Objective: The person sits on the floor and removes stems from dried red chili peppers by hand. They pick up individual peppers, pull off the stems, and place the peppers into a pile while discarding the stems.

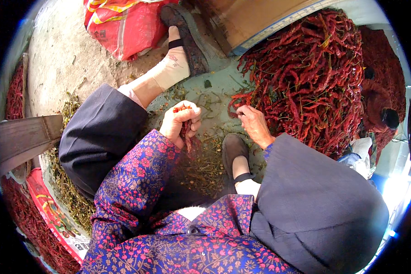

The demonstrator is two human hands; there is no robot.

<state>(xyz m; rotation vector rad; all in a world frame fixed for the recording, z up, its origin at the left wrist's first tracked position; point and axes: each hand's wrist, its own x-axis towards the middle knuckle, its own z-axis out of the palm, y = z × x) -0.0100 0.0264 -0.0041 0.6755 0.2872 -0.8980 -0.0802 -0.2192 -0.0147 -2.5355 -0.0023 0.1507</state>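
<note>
My left hand (180, 125) is closed round a few dried red chilies (186, 132), raised over a grey-green floor (217, 91) strewn with stalks and bits. My right hand (253, 125) is to its right, at the near left edge of a big heap of dried red chilies (306, 82); its fingertips are curled together by some chilies, and what they hold, if anything, is hard to make out. Loose stalks (205, 164) lie between my feet, below the hands.
A red sack (121, 29) lies beyond my outstretched left foot, beside a cardboard sheet (246, 18). A wooden bar (27, 139) juts in at left, with stalks (71, 182), a printed sack (55, 214) and more chilies (34, 233). Further red chilies (381, 64) lie at far right.
</note>
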